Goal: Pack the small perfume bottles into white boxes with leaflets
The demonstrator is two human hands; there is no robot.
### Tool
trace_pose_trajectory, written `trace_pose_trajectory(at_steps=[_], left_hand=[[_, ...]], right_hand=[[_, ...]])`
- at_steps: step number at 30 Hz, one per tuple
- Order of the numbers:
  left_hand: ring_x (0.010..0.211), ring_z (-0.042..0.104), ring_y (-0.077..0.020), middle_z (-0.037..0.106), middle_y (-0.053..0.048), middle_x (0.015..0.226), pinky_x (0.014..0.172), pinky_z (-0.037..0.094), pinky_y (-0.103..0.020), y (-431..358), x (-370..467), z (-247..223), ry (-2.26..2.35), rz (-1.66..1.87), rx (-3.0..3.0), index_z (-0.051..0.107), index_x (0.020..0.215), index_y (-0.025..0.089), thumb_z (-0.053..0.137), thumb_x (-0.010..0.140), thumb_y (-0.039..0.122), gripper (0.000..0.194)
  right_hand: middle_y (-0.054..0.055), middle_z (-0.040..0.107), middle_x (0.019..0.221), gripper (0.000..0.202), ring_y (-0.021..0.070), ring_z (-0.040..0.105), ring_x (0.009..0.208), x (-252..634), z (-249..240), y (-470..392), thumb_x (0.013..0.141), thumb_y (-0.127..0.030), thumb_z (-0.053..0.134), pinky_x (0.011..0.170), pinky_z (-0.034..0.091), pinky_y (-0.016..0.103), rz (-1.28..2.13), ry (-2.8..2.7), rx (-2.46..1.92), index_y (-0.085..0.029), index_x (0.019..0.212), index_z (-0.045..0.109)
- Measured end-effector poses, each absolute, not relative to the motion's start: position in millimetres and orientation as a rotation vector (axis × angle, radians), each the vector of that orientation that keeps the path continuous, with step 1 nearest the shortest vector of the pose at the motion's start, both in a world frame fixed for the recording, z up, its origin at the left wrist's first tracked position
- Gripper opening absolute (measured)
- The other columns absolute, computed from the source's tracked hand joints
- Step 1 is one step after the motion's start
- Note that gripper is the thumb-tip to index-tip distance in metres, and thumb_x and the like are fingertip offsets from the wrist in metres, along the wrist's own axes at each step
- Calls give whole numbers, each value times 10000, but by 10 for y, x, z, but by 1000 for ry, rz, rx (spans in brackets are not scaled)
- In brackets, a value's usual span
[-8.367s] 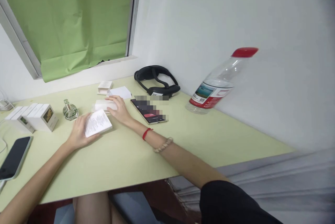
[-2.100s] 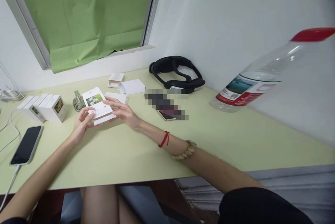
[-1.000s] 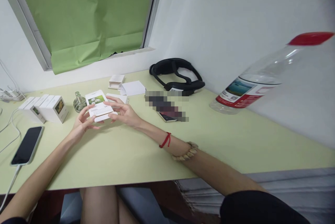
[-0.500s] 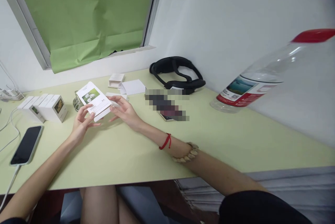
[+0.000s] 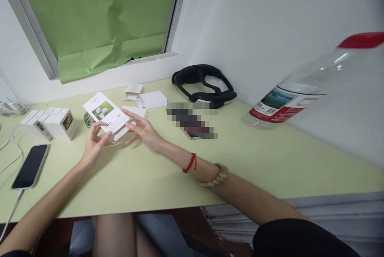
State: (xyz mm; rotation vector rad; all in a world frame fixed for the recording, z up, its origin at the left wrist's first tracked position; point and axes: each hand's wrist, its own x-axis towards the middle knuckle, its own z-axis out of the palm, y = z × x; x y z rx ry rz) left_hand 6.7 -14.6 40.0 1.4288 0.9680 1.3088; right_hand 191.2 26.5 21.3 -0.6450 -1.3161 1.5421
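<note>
A white carton [image 5: 105, 112] with a picture of white flowers is held tilted above the table between both hands. My left hand [image 5: 97, 143] pinches its lower left edge between thumb and fingers. At the right edge, my right hand [image 5: 144, 131] grips it with thumb and index finger, the other fingers partly bent beneath. A white flap sticks out at the carton's lower end. Behind the carton, a round greenish object [image 5: 89, 120] is partly hidden. White paper pieces [image 5: 137, 112] lie just beyond my right hand.
White boxes [image 5: 60, 123] stand at the left, behind a phone [image 5: 31, 167] with a cable. Toward the back are a small box [image 5: 133, 92], folded white card [image 5: 153, 99] and a black headset [image 5: 204, 83]. A blurred-out item [image 5: 192, 123] and a large bottle [image 5: 279, 103] are at the right.
The carton looks flatter and wider, its left side spread out further. Its lower flap shows more clearly, and both hands have shifted slightly.
</note>
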Motion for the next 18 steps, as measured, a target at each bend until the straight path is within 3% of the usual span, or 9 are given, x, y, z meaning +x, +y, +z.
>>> trace_pose_trajectory(at_steps=[18], left_hand=[[883, 659, -144, 516, -25, 1155, 643, 619, -246, -186, 90, 372, 978, 1279, 1477, 448, 948, 227, 732, 740, 479, 433]], right_hand=[[14, 498, 1455, 757, 205, 706, 892, 1902, 186, 278, 719, -478, 762, 458, 609, 225, 1464, -1320, -679, -352, 1410, 478]])
